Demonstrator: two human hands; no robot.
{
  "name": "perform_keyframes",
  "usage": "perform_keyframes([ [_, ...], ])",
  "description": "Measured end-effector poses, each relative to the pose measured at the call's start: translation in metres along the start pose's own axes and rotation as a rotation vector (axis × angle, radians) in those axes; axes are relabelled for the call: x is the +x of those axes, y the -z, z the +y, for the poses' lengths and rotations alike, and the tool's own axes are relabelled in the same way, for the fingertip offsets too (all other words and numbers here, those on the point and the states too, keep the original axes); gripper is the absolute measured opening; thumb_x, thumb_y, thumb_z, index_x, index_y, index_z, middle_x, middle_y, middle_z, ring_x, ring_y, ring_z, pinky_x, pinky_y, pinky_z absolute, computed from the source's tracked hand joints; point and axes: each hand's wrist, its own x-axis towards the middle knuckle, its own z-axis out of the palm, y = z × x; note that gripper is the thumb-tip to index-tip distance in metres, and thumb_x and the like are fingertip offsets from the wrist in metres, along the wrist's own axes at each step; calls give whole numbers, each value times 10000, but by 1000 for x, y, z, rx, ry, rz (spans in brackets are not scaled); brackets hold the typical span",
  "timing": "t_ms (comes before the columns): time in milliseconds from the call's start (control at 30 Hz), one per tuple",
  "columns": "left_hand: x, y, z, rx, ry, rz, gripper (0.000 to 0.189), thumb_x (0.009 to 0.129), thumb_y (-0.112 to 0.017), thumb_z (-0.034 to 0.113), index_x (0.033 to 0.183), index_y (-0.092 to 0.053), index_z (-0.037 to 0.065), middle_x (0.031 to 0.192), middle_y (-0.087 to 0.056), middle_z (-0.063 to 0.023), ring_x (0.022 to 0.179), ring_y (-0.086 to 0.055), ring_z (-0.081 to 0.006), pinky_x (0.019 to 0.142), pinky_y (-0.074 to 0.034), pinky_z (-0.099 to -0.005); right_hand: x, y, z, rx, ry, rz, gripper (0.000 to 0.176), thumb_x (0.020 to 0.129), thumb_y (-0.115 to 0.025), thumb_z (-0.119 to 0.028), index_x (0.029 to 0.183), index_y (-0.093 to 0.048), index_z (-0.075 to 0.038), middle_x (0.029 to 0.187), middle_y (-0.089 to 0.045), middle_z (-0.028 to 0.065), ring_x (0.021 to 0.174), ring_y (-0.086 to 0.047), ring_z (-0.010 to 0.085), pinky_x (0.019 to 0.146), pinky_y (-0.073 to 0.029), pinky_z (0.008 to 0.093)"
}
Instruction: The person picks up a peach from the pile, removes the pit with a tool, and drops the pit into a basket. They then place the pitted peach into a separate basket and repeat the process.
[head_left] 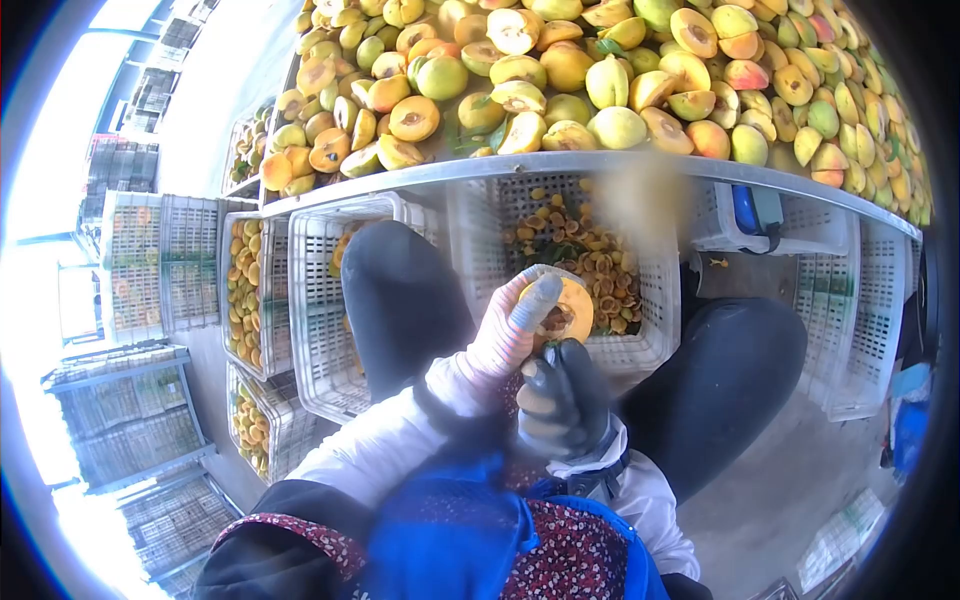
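Note:
My left hand (510, 325), in a light glove with a grey thumb, is closed round a cut peach half (572, 312). The cut face is orange-yellow, with a brown, rough hollow in the middle. Just below it, my right hand (566, 402), in a dark grey glove, is closed with its fingertips against the fruit's lower edge. Whatever sits inside that fist is hidden. Beneath both hands, between my knees, stands a white plastic crate (658, 290) holding small brown-orange pieces and some leaves.
A metal-edged table (450, 172) ahead carries a heap of whole and halved peaches (610, 80). At left are a white crate (300, 300) and crates of fruit halves (245, 290). Stacked crates (160, 250) stand farther left. A blue object (745, 210) lies under the table at right.

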Motion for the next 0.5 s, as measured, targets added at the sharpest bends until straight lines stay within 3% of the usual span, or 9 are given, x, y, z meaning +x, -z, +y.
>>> perform_keyframes([
  [100, -10, -4, 8, 23, 30, 136, 325, 912, -583, 386, 998, -610, 74, 872, -613, -37, 756, -566, -110, 686, -473, -259, 7, -1, 0, -10, -27, -42, 465, 974, -352, -512, 982, -520, -78, 605, -427, -3, 396, -371, 67, 337, -310, 205],
  [200, -10, 3, 13, -282, 172, 230, 358, 880, -618, 394, 1037, -604, 73, 886, -643, -39, 781, -625, -122, 662, -517, -262, 12, -1, 5, 2, -10, -95, 464, 974, -353, -511, 1000, -519, -79, 601, -425, -6, 393, -371, 68, 341, -308, 203],
  [267, -13, 19, 13, -186, 113, 468, 368, 878, -609, 408, 1058, -587, 88, 947, -633, -48, 806, -630, -159, 714, -535, -297, 12, -4, 6, -19, 51, -212, 462, 977, -351, -507, 1031, -520, -81, 596, -419, -11, 397, -361, 68, 345, -297, 206],
  [300, -19, 22, 24, -80, 82, 582, 373, 877, -610, 412, 1063, -582, 90, 967, -628, -53, 811, -630, -168, 736, -538, -306, 10, -4, 4, 3, 51, -73, 461, 973, -342, -508, 980, -514, -81, 603, -426, 0, 402, -371, 83, 340, -307, 221],
  [367, -31, 40, 54, -17, -298, 522, 374, 878, -616, 398, 1093, -576, 94, 971, -627, -55, 830, -633, -165, 742, -544, -326, 4, -1, 0, 47, 65, 196, 474, 966, -323, -510, 879, -503, -80, 616, -440, 21, 411, -392, 112, 332, -326, 252],
  [400, -29, 79, 67, 175, -548, 490, 358, 884, -617, 375, 1104, -581, 96, 961, -628, -58, 847, -636, -169, 719, -550, -328, 4, 14, -2, 5, 92, 204, 474, 965, -333, -519, 804, -488, -101, 590, -425, 8, 395, -366, 101, 325, -291, 238],
  [433, -39, 78, 99, 525, -664, 562, 352, 896, -600, 373, 1079, -606, 72, 952, -632, -70, 861, -638, -177, 741, -538, -321, 4, 12, -2, -50, 107, 236, 466, 963, -348, -517, 811, -497, -102, 583, -419, 3, 391, -352, 96, 325, -277, 234],
  [467, -45, 96, 136, 1280, -592, 660, 340, 887, -611, 357, 1040, -627, 55, 922, -648, -93, 857, -642, -203, 768, -517, -329, 5, 8, -2, -108, 120, 267, 458, 962, -363, -515, 819, -505, -104, 576, -413, -1, 386, -339, 90, 324, -262, 230],
  [500, -44, 108, 156, 1789, -504, 728, 322, 863, -637, 331, 1038, -636, 61, 883, -656, -105, 830, -643, -228, 764, -500, -343, 6, 3, -2, -163, 129, 301, 449, 960, -377, -512, 826, -514, -106, 569, -406, -6, 382, -325, 85, 324, -248, 226],
])
